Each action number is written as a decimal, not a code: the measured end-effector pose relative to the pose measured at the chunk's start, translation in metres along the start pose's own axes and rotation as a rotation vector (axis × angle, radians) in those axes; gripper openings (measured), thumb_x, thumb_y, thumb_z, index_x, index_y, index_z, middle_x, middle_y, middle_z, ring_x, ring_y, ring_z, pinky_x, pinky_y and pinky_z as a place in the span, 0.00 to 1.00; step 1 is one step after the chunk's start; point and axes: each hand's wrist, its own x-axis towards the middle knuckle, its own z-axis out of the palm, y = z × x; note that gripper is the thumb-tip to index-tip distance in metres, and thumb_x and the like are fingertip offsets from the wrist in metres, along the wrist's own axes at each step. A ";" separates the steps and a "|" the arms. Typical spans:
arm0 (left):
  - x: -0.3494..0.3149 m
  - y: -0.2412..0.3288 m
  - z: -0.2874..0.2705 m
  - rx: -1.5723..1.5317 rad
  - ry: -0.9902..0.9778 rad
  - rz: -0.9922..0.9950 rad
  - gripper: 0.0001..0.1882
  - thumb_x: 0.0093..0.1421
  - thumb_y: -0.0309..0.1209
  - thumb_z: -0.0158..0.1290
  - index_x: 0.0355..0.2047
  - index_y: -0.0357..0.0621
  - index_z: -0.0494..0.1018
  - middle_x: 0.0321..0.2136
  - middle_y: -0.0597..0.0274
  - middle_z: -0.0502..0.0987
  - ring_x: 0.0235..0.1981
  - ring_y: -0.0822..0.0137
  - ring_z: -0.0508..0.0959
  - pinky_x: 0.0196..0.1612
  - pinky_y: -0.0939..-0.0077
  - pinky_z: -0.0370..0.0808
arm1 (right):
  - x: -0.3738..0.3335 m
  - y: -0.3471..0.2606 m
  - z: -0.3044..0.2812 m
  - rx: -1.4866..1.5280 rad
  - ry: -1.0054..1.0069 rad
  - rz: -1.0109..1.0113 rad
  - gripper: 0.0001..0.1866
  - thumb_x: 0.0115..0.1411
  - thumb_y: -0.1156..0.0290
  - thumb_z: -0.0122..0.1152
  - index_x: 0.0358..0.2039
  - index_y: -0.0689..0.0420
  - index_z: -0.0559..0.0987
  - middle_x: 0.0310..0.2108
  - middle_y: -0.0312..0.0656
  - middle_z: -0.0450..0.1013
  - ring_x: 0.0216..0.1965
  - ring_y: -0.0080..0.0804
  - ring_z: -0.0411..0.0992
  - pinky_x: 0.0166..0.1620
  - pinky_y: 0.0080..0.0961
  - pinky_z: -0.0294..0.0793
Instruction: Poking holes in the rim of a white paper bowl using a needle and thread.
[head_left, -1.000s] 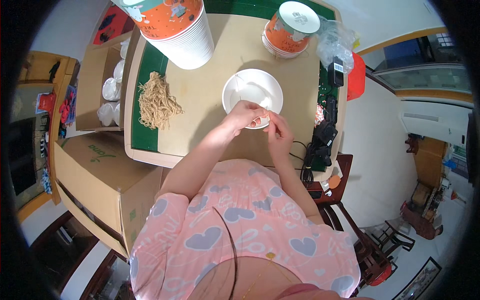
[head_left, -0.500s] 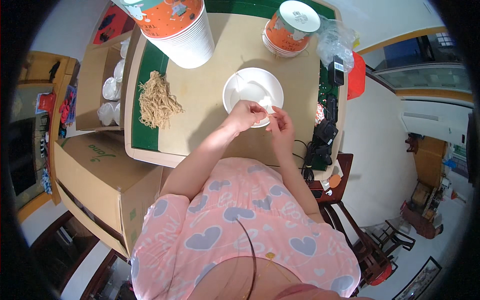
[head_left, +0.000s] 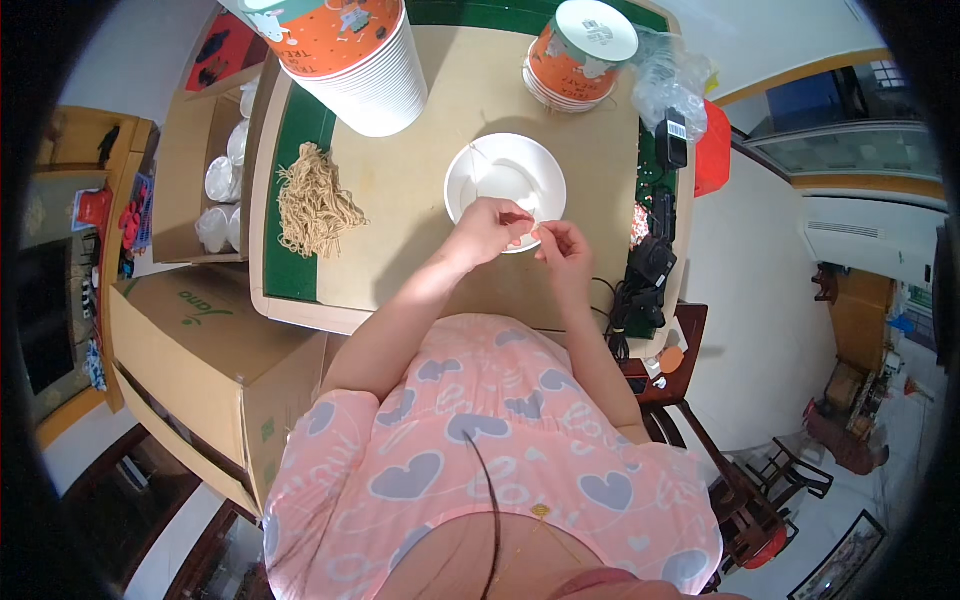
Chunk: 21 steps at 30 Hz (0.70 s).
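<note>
1. White tub point(head_left: 515, 175), mid-table point(head_left: 600, 225), R of tan cord bundle point(head_left: 315, 205): round, prob. paper or card, open mouth up, standing upright. Smooth, plain white inside; outer wall mostly hidden fr. this angle. Shadow falls across lower L of interior.
2. Tub, L side: thin cord point(head_left: 477, 172), pale tan, shows at far L part of rim & hangs down inside wall. Should be v. light, limp, easily snagged; best held nr. its end, bet. thumb & index tips.
3. L hand point(head_left: 488, 230), over near rim: fingers curled inward, thumb & index drawn close tog. Whether they grip cord, rim or both: can't tell, too small.
4. Tub, handling (judged): light, thin-walled, fairly stiff at rim, softer below; dents or creases if squeezed; smooth surface may slide on table. Best hold: rim bet. thumb & fingers, or light palm round wall.
5. R hand point(head_left: 565, 250), at near R rim, just beside L fingertips: thumb & index tips nearly meeting, rest loosely bent. Content of pinch, if any, can't tell.
6. Stacked printed tubs point(head_left: 580, 65), upper R: orange & green, inverted, w/ bits of cord about lower rims.
</note>
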 end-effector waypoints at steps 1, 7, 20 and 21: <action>0.000 -0.001 0.001 0.000 0.000 -0.001 0.07 0.53 0.24 0.56 0.31 0.33 0.76 0.26 0.60 0.79 0.24 0.73 0.74 0.27 0.79 0.71 | 0.000 -0.001 0.000 -0.009 0.002 -0.001 0.04 0.57 0.75 0.58 0.32 0.61 0.76 0.25 0.32 0.73 0.22 0.14 0.67 0.26 0.12 0.66; -0.007 -0.002 0.010 0.268 0.067 0.236 0.05 0.54 0.24 0.54 0.29 0.33 0.75 0.27 0.55 0.79 0.27 0.69 0.77 0.33 0.76 0.74 | 0.003 0.008 0.000 -0.114 0.001 -0.087 0.03 0.57 0.75 0.57 0.31 0.61 0.76 0.24 0.31 0.72 0.22 0.14 0.66 0.25 0.12 0.66; -0.005 -0.011 0.012 0.301 0.201 0.374 0.07 0.53 0.21 0.53 0.34 0.36 0.76 0.30 0.50 0.78 0.31 0.56 0.79 0.35 0.70 0.74 | 0.006 0.003 0.000 -0.025 -0.025 -0.041 0.03 0.57 0.75 0.58 0.31 0.60 0.76 0.24 0.29 0.71 0.22 0.13 0.65 0.25 0.11 0.65; -0.005 -0.011 0.012 0.345 0.202 0.413 0.07 0.53 0.22 0.53 0.33 0.37 0.76 0.30 0.49 0.78 0.31 0.54 0.78 0.36 0.69 0.74 | 0.006 0.003 0.000 -0.034 -0.024 -0.053 0.03 0.57 0.75 0.58 0.32 0.60 0.76 0.24 0.29 0.71 0.22 0.13 0.65 0.25 0.11 0.65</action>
